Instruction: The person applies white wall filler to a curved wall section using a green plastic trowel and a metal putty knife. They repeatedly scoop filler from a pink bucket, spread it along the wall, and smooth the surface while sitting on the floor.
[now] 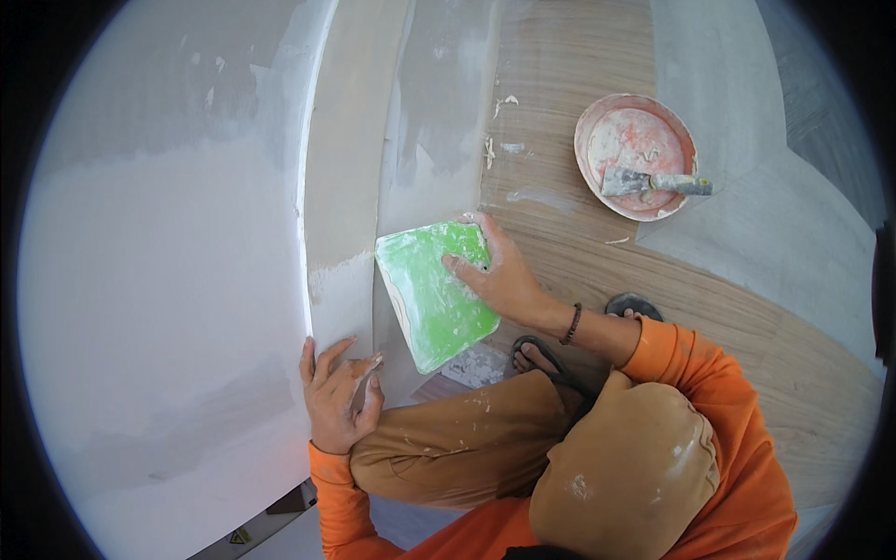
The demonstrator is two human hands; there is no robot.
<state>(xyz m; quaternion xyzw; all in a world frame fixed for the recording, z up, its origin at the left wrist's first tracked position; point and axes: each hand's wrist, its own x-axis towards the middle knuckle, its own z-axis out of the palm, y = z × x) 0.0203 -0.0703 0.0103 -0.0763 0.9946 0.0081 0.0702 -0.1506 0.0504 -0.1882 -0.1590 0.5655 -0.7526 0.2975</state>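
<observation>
My right hand (504, 275) grips a square green plastic putty spreader (420, 299) by its right side, thumb on top and the other fingers mostly hidden. White putty smears the spreader, thickest along its left edge, which lies close to or against the narrow grey-white boarded strip (341, 289). My left hand (343, 397) is near the lower end of that strip, at the corner with the pale wall (177, 271). Its fingers are apart and partly bent, with nothing held, and white residue marks a fingertip.
A round pinkish basin (597, 182) with putty residue stands on the wood-look floor (569, 47), a putty knife (644, 182) resting across it. Putty scraps (490, 152) lie near the strip. Grey sheeting (747, 215) covers floor at right. My sandalled foot (537, 357) is below the spreader.
</observation>
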